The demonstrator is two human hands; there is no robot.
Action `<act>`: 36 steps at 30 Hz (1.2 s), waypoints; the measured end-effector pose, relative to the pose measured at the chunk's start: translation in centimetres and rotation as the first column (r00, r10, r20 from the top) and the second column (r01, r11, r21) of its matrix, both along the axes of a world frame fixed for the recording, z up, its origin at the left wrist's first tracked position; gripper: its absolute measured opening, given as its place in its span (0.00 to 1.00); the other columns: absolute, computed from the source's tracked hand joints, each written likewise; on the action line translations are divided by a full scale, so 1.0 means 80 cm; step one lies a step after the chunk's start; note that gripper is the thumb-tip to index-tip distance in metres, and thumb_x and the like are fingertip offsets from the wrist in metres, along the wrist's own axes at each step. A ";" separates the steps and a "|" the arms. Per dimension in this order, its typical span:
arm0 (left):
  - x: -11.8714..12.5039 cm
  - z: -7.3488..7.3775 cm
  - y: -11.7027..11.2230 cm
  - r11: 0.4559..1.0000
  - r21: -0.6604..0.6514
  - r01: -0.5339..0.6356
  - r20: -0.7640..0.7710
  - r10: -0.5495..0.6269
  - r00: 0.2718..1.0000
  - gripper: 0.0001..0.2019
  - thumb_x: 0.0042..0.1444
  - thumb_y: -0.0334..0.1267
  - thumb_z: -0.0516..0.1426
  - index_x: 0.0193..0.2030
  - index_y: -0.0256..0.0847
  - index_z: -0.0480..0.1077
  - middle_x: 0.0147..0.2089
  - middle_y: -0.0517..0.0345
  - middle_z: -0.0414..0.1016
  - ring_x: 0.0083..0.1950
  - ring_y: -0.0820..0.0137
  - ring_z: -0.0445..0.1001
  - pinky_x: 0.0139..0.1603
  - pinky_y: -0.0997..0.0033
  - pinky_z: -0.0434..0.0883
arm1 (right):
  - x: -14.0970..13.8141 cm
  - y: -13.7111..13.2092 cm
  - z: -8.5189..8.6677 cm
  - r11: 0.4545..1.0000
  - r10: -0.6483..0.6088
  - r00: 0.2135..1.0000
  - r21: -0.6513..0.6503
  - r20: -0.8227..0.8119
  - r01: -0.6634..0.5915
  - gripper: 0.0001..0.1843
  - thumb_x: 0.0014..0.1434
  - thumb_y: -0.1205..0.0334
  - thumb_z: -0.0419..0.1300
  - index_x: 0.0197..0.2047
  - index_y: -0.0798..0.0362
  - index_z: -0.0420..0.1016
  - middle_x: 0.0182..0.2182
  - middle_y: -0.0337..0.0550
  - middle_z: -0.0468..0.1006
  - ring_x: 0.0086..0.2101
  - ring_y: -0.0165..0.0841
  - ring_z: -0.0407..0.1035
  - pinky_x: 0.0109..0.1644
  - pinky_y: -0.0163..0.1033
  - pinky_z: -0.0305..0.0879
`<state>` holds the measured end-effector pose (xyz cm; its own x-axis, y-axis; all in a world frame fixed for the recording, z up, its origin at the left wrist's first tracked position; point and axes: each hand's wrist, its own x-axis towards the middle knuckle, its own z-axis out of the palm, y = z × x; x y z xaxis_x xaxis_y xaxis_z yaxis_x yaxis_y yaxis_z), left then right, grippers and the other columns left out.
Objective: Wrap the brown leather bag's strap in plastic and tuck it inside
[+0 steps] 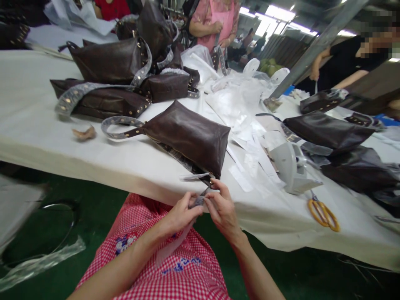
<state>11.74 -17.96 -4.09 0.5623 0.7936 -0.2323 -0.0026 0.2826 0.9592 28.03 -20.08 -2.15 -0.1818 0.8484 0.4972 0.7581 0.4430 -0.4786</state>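
A dark brown leather bag [190,135] lies on its side near the table's front edge, its studded strap [121,128] looped out to the left. Just below its near corner, my left hand [183,212] pinches a narrow strap end [197,202] in thin translucent wrapping. A pale strip of that wrapping [175,246] hangs down over the checked apron. Opposite, my right hand [220,206] has thumb and finger pressed on the same strap end, with the forefinger raised by the bag's corner. A small white tag [195,176] rests beside the bag's opening.
Several more brown bags [108,60] are piled at the back left, others [331,129] at the right. White wrapping sheets [237,100] cover the middle. A grey tape dispenser [290,166] and yellow-handled scissors [323,213] sit right. People stand across the table.
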 end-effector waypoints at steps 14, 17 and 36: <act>0.002 0.015 0.017 0.936 -0.316 0.153 0.291 -0.058 0.955 0.19 0.53 0.45 0.60 0.48 0.37 0.65 0.47 0.46 0.74 0.42 0.64 0.75 0.40 0.65 0.71 | 0.018 -0.015 -0.030 0.878 -0.315 0.664 -0.474 -0.678 -0.068 0.15 0.61 0.49 0.56 0.37 0.53 0.71 0.28 0.39 0.74 0.29 0.32 0.69 0.35 0.36 0.67; 0.004 0.019 0.021 0.954 -0.253 0.158 0.230 -0.100 0.968 0.16 0.54 0.46 0.60 0.43 0.37 0.66 0.39 0.54 0.75 0.39 0.68 0.73 0.41 0.69 0.69 | 0.008 -0.015 -0.039 0.880 -0.318 0.556 -0.457 -0.768 -0.128 0.16 0.56 0.49 0.60 0.38 0.53 0.70 0.27 0.38 0.74 0.27 0.32 0.70 0.33 0.37 0.68; 0.012 0.043 0.065 0.969 0.222 -0.107 -0.195 0.152 0.969 0.11 0.44 0.43 0.61 0.26 0.35 0.75 0.26 0.58 0.72 0.30 0.70 0.66 0.34 0.73 0.64 | -0.005 0.030 -0.029 0.892 -0.342 0.417 -0.430 -0.842 -0.137 0.14 0.48 0.55 0.62 0.36 0.52 0.65 0.17 0.29 0.69 0.20 0.27 0.64 0.24 0.31 0.59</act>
